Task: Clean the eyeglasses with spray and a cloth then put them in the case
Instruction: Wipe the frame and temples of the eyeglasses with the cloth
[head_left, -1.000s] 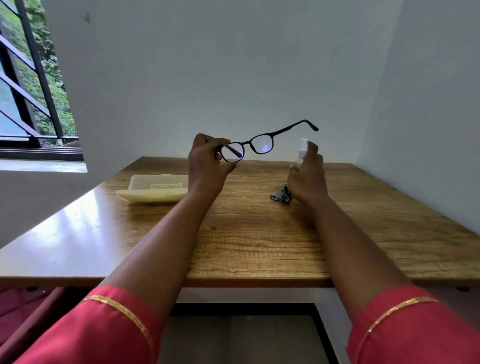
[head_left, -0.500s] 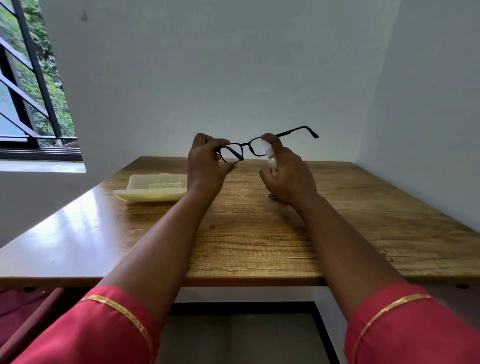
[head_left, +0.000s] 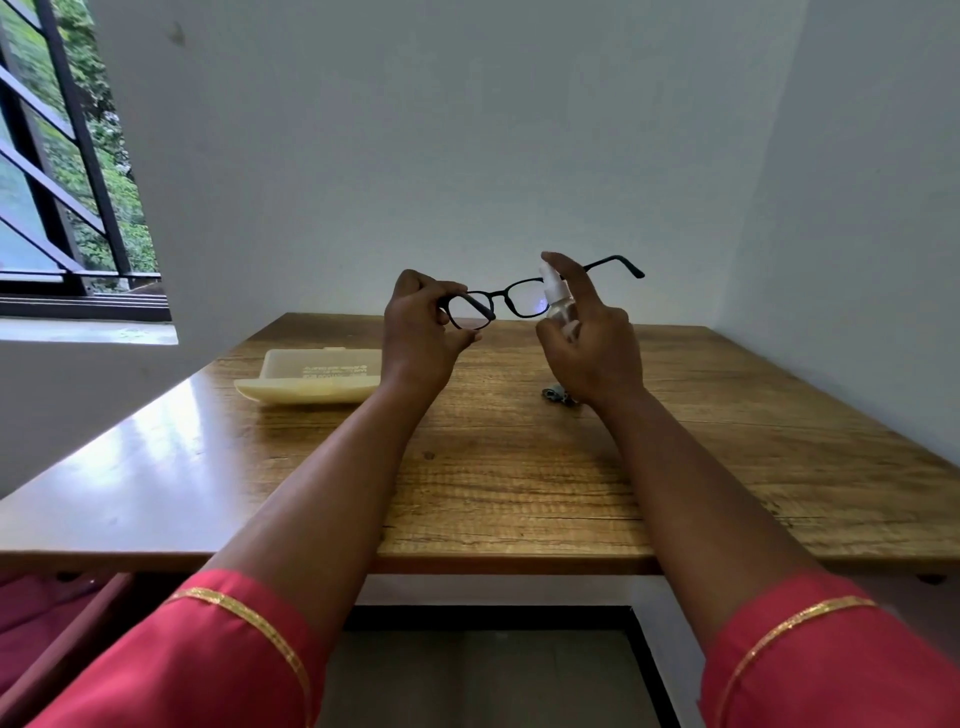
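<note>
Held up above the far half of the table (head_left: 519, 483), with the glasses (head_left: 519, 299) as the landmark for everything else. Pinched at their left end by the left hand (head_left: 421, 332), thumb below and curled fingers above the left lens rim. Long axis running left to right and climbing slightly toward the right, where one open arm sticks out past the right hand (head_left: 592, 348). Black thin frame, roundish lenses, a pale bluish glare on the right lens.

Just in front of the right lens, a small clear spray bottle (head_left: 558, 304), wrapped low down by the right hand, forefinger arched over the white top, other fingers loosely fanned. Nozzle seemingly turned toward that right lens and almost touching it in this view; real gap not readable. Right hand plainly the nearer one to the lens due for wetting; left hand only steadying. Probably a press of the forefinger next, needing the lens kept square to the nozzle.

Below the glasses and to their left, a cream case (head_left: 311, 376) lying flat on the table. Below their right end, a small dark cloth (head_left: 556, 395), mostly hidden behind the right wrist.
</note>
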